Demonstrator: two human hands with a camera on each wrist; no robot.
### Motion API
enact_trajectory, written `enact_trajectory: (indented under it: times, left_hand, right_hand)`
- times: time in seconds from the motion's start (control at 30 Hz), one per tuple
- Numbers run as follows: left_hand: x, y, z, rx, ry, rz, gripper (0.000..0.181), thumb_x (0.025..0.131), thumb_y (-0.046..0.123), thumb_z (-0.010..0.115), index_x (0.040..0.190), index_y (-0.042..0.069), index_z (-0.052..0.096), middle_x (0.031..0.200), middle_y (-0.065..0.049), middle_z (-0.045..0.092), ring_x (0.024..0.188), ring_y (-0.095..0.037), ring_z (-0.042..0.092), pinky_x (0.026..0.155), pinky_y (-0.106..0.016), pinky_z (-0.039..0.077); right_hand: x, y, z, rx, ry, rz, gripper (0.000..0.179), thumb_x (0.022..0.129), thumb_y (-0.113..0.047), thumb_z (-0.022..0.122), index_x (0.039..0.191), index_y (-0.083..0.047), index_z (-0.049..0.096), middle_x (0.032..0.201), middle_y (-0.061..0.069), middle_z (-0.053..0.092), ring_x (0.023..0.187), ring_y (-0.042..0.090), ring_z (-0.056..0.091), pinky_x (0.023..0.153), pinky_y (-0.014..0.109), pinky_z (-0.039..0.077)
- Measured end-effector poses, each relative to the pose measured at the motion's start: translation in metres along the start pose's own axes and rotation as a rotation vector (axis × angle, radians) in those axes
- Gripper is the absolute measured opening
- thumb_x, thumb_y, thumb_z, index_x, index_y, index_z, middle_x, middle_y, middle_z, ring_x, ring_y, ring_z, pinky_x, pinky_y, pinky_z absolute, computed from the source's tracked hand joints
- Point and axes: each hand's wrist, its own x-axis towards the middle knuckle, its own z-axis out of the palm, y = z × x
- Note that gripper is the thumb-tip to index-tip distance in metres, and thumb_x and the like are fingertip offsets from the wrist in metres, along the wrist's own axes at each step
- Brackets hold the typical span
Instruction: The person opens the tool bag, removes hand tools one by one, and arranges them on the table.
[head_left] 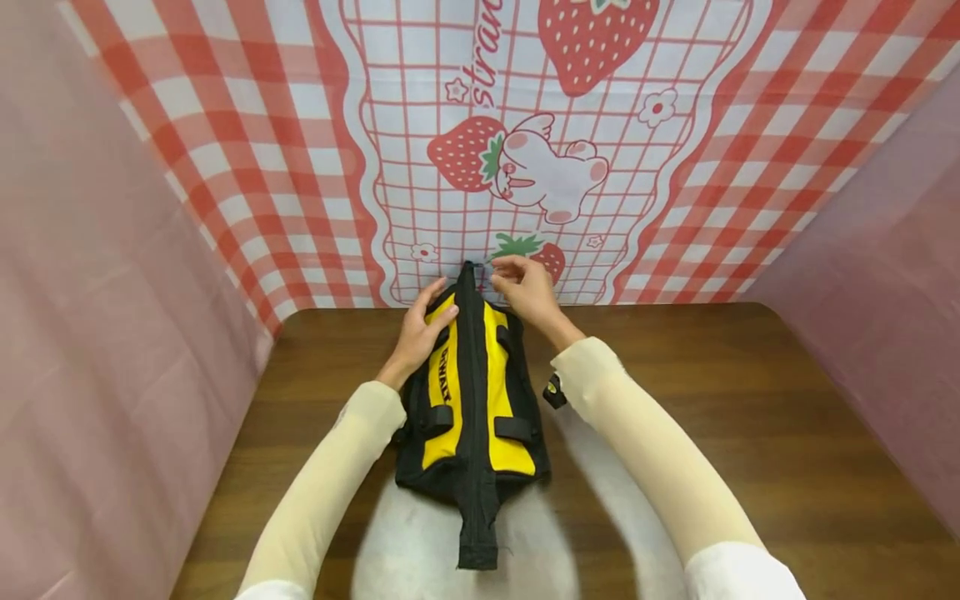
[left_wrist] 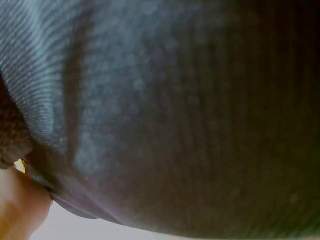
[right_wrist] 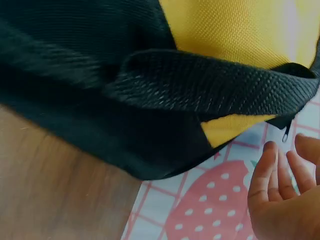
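Observation:
A black and yellow DeWalt tool bag (head_left: 442, 442) lies lengthwise in front of me, its zipper (head_left: 472, 375) closed along the top. My left hand (head_left: 420, 329) rests against the bag's far left side, thumb over the yellow panel and fingers extended along the edge. At the far end, my right hand (head_left: 528, 292) is beside the small zipper pull (right_wrist: 285, 136), its fingers bent a little and apart from the pull in the right wrist view. Dark fabric (left_wrist: 165, 115) fills most of the left wrist view, hiding the left fingers.
The bag sits on a brown wooden table (head_left: 712, 417). Behind it hangs a red and white strawberry-print cloth (head_left: 285, 167), with pink curtains (head_left: 112, 292) on both sides. A black strap end (head_left: 555, 392) shows by the right sleeve.

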Motion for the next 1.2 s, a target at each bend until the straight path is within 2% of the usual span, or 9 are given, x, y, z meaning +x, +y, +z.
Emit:
enact_trajectory:
  times: [0.2, 0.4, 0.53, 0.6, 0.7, 0.87, 0.97, 1.07, 1.2]
  left_hand:
    - [0.008, -0.025, 0.001, 0.028, 0.001, 0.006, 0.060, 0.110, 0.010, 0.063, 0.166, -0.004, 0.045, 0.170, -0.027, 0.042, 0.158, -0.043, 0.038, 0.130, -0.058, 0.028]
    - [0.008, -0.028, 0.000, 0.035, -0.010, 0.009, 0.059, 0.111, 0.015, 0.065, 0.166, 0.002, 0.048, 0.169, -0.020, 0.046, 0.156, -0.036, 0.043, 0.129, -0.052, 0.033]
    - [0.007, -0.027, -0.002, 0.034, -0.013, 0.004, 0.060, 0.111, 0.017, 0.066, 0.166, 0.003, 0.048, 0.169, -0.019, 0.045, 0.156, -0.036, 0.044, 0.129, -0.053, 0.033]
    - [0.007, -0.027, -0.004, 0.038, -0.016, 0.002, 0.060, 0.111, 0.018, 0.066, 0.166, 0.004, 0.048, 0.169, -0.018, 0.045, 0.156, -0.036, 0.044, 0.129, -0.054, 0.033]
    - [0.008, -0.027, -0.006, 0.053, -0.022, -0.004, 0.060, 0.112, 0.021, 0.065, 0.167, 0.005, 0.048, 0.170, -0.017, 0.045, 0.156, -0.035, 0.043, 0.130, -0.053, 0.033]
    - [0.009, -0.024, -0.007, 0.067, -0.026, -0.007, 0.060, 0.112, 0.023, 0.065, 0.167, 0.007, 0.049, 0.170, -0.017, 0.044, 0.156, -0.037, 0.043, 0.129, -0.057, 0.031]
    - [0.009, -0.021, -0.007, 0.077, -0.023, -0.002, 0.059, 0.112, 0.022, 0.064, 0.167, 0.006, 0.049, 0.168, -0.019, 0.045, 0.155, -0.038, 0.044, 0.129, -0.058, 0.032]
    - [0.009, -0.018, -0.005, 0.115, -0.025, 0.002, 0.059, 0.112, 0.022, 0.063, 0.167, 0.007, 0.048, 0.165, -0.019, 0.047, 0.151, -0.038, 0.047, 0.127, -0.056, 0.034]
    - [0.010, -0.017, -0.001, 0.165, -0.022, -0.011, 0.059, 0.112, 0.024, 0.063, 0.167, 0.010, 0.049, 0.162, -0.018, 0.050, 0.148, -0.036, 0.050, 0.126, -0.054, 0.036]
  right_hand:
    - [0.007, -0.007, 0.014, 0.081, 0.039, 0.132, 0.035, 0.109, -0.027, 0.072, 0.133, -0.002, 0.078, 0.125, 0.019, 0.077, 0.110, 0.040, 0.076, 0.090, 0.046, 0.060]
    - [0.014, -0.015, 0.026, 0.246, 0.101, 0.345, 0.041, 0.103, -0.037, 0.079, 0.125, -0.001, 0.082, 0.119, 0.017, 0.078, 0.112, 0.042, 0.071, 0.094, 0.055, 0.055]
    - [0.020, -0.021, 0.033, 0.291, 0.143, 0.410, 0.030, 0.101, -0.031, 0.082, 0.116, -0.005, 0.082, 0.108, 0.005, 0.073, 0.104, 0.032, 0.066, 0.099, 0.054, 0.054]
    - [0.022, -0.023, 0.035, 0.292, 0.156, 0.377, 0.024, 0.101, -0.026, 0.082, 0.113, -0.005, 0.082, 0.103, 0.001, 0.071, 0.098, 0.025, 0.065, 0.102, 0.054, 0.055]
    - [0.023, -0.023, 0.036, 0.271, 0.154, 0.255, 0.018, 0.103, -0.019, 0.080, 0.110, -0.002, 0.082, 0.101, 0.005, 0.073, 0.092, 0.024, 0.068, 0.098, 0.052, 0.059]
    - [0.021, -0.021, 0.029, 0.057, 0.121, -0.012, 0.015, 0.104, -0.017, 0.079, 0.107, -0.003, 0.086, 0.100, 0.012, 0.079, 0.087, 0.022, 0.072, 0.081, 0.036, 0.060]
    - [0.020, -0.020, 0.026, -0.067, 0.112, -0.142, 0.014, 0.103, -0.016, 0.080, 0.107, -0.004, 0.087, 0.101, 0.013, 0.082, 0.089, 0.025, 0.075, 0.080, 0.037, 0.061]
    - [0.019, -0.019, 0.023, -0.122, 0.098, -0.206, 0.014, 0.104, -0.015, 0.079, 0.109, -0.005, 0.088, 0.102, 0.013, 0.083, 0.091, 0.026, 0.077, 0.082, 0.041, 0.063]
    - [0.018, -0.017, 0.022, -0.116, 0.076, -0.216, 0.015, 0.104, -0.016, 0.078, 0.110, -0.005, 0.088, 0.103, 0.012, 0.083, 0.091, 0.026, 0.077, 0.081, 0.042, 0.063]
